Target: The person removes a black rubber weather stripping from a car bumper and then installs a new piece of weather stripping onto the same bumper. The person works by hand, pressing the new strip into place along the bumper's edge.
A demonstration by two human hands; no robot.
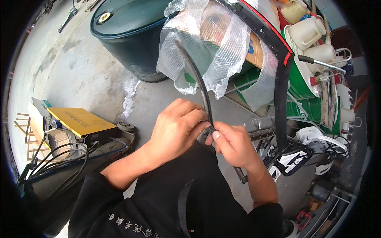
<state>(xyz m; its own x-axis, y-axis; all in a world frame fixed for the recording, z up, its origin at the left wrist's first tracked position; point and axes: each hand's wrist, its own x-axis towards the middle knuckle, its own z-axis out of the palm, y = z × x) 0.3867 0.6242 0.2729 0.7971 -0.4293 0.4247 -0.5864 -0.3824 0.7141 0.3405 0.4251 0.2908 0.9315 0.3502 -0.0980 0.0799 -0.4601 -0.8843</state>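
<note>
A long, thin, curved black trim strip (pixel 197 77) rises from between my hands and bends away to the upper left. My left hand (pixel 178 125) pinches it near the lower part, fingers curled together. Just to the right, my right hand (pixel 234 144) grips it too, with the thumb pressed on top. The fingertips of both hands nearly meet and hide part of the strip. A dark grey band (pixel 183 208) shows in front of my black clothing; whether it belongs to the same strip I cannot tell.
Ahead stand a dark drum (pixel 131 47) and crumpled bubble wrap (pixel 222 51) over a cardboard box. A black trim panel with red edging (pixel 281 79) reaches down on the right, beside green drums (pixel 305 115) and jugs. At left sits a yellow-topped machine (pixel 81 121) with cables.
</note>
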